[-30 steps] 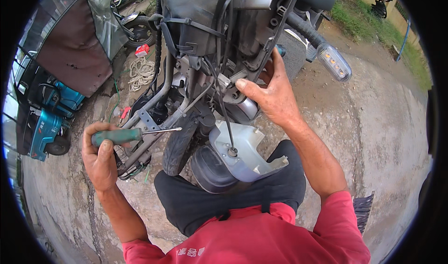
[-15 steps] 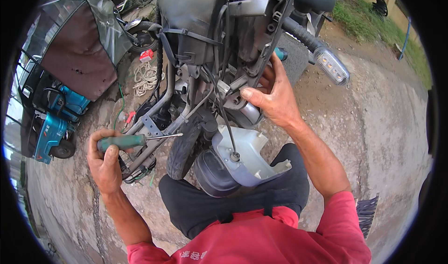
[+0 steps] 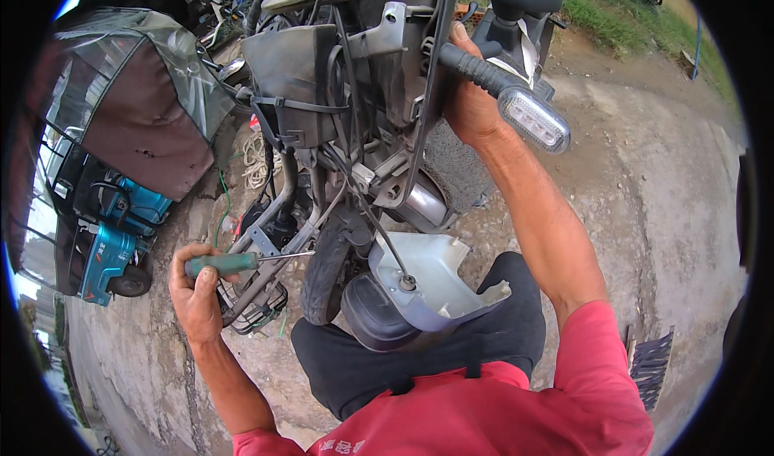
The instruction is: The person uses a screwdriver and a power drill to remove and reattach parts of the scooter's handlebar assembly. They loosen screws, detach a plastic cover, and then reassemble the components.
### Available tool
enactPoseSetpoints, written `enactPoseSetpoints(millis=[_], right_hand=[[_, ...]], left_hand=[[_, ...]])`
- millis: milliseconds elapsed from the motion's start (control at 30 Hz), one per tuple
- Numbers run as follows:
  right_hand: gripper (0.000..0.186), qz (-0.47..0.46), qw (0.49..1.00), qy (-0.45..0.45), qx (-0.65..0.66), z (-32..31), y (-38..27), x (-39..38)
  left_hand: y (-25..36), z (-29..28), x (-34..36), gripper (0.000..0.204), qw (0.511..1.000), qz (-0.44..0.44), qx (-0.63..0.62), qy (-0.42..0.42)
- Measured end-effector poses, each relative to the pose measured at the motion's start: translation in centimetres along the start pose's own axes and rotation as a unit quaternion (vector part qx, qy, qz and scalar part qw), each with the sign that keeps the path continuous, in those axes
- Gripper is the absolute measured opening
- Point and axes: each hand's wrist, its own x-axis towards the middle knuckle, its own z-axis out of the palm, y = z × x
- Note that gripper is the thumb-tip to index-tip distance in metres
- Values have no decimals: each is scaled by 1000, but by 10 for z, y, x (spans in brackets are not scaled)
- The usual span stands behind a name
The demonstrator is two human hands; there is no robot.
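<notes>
My left hand (image 3: 197, 287) holds a green-handled screwdriver (image 3: 219, 264) beside the exposed tube frame (image 3: 274, 214) of a stripped scooter, its tip pointing right. My right hand (image 3: 470, 109) is up along the edge of a black body panel (image 3: 427, 101), gripping it, fingers partly hidden behind the black stalk of a clear indicator lamp (image 3: 532, 121). Below, a pale plastic cover (image 3: 427, 270) with a dark rounded part (image 3: 371, 315) hangs by a cable, resting at my legs, beside the black tyre (image 3: 318, 287).
At left stands a blue three-wheeler (image 3: 121, 246) under a maroon and clear canopy (image 3: 137, 109). Coiled rope (image 3: 258, 158) lies on the cracked concrete (image 3: 645, 214) behind the frame. A dark slatted piece (image 3: 649, 367) lies at lower right; grass borders the back right.
My right hand has moved up the panel, behind the indicator stalk. The panel and lamp appear tilted differently, and the view has shifted. My left hand still holds the screwdriver.
</notes>
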Motion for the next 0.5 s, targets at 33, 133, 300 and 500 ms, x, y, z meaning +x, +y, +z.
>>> enactPoseSetpoints(millis=[33, 133, 300, 500], right_hand=[[51, -21, 999, -23, -10, 0, -7, 4], [47, -136, 978, -43, -151, -13, -6, 20], [47, -161, 983, -8, -91, -4, -11, 22], [51, -49, 992, 30, 115, -14, 2, 42]], left_hand=[[0, 1, 0, 49, 1000, -3, 2, 2], [0, 1, 0, 49, 1000, -2, 6, 1], [1, 1, 1, 47, 1000, -7, 30, 4], [2, -1, -4, 50, 1000, -5, 16, 5]])
